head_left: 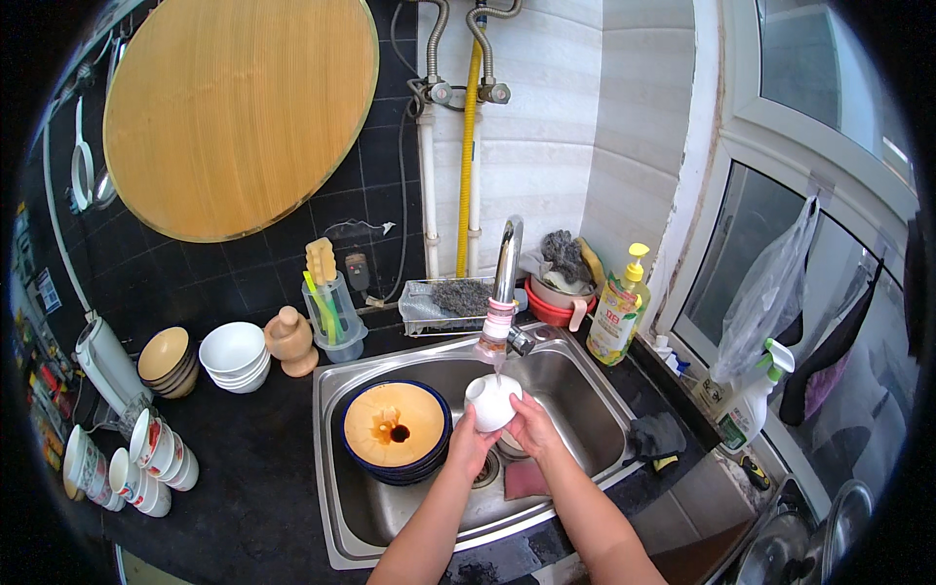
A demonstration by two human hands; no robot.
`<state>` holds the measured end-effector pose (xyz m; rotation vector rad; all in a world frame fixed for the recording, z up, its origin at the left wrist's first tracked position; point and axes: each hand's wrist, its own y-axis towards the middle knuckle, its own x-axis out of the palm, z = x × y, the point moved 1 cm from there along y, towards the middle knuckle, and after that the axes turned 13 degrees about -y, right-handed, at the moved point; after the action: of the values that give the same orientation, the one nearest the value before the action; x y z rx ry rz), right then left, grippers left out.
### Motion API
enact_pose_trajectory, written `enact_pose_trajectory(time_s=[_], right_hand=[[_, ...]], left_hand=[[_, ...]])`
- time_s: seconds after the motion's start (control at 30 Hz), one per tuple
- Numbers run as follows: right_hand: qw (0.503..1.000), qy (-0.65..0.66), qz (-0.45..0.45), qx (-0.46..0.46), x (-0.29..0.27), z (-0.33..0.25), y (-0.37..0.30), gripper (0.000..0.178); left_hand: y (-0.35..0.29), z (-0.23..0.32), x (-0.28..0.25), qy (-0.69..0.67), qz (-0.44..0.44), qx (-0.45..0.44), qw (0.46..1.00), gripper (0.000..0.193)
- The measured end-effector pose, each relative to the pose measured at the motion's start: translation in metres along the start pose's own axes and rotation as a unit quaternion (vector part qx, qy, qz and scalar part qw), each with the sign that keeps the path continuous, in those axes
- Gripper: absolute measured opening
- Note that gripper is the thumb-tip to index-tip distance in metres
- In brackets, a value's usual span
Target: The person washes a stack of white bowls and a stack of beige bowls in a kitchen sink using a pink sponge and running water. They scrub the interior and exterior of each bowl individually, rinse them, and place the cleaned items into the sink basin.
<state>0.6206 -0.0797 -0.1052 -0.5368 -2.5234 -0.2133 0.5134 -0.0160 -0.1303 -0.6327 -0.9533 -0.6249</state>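
Observation:
Over the sink (327, 458), my left hand (472, 444) and my right hand (531, 426) hold a small white bowl (495, 403) between them. The bowl is tilted, right under the faucet (506, 263), and a thin stream of water seems to reach it. To the left of my hands, inside the sink, stands a stack of beige dishes (390, 419) with dark blue rims; a brown patch with a dark spot marks the top one. A pink cloth or sponge (526, 480) lies below my right hand, near the drain (486, 474).
On the left counter stand white bowls (234, 349), tan bowls (166, 357), a wooden mortar (292, 341) and stacked patterned cups (156, 448). A yellow pump bottle (617, 307) and red basin (556, 307) sit behind the sink. Dark gloves or cloth (656, 439) rest by its right edge.

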Motion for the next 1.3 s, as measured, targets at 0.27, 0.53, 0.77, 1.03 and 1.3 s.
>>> enact_pose_trajectory(time_s=[0.27,0.53,0.77,1.03,1.3], right_hand=[[0.762,-0.632,0.038,-0.137,0.015,0.012,-0.016,0.021],[0.509,-0.839,-0.037,-0.19,0.032,-0.003,-0.035,0.03],[0.558,-0.8,-0.068,-0.211,0.017,0.005,-0.029,0.047],[0.609,-0.752,0.194,-0.16,0.027,-0.025,-0.034,0.051],[0.708,-0.647,0.27,-0.09,0.002,-0.013,-0.02,0.041]], left_hand=[[-0.007,-0.001,0.005,0.242,0.126,0.146,0.951,0.06],[-0.002,-0.012,0.0,0.247,0.095,0.185,0.946,0.039],[-0.011,-0.011,0.017,0.323,0.049,0.195,0.925,0.042],[-0.009,-0.004,0.012,0.345,0.042,0.315,0.883,0.045],[-0.013,-0.01,0.01,0.115,0.059,0.068,0.989,0.05]])
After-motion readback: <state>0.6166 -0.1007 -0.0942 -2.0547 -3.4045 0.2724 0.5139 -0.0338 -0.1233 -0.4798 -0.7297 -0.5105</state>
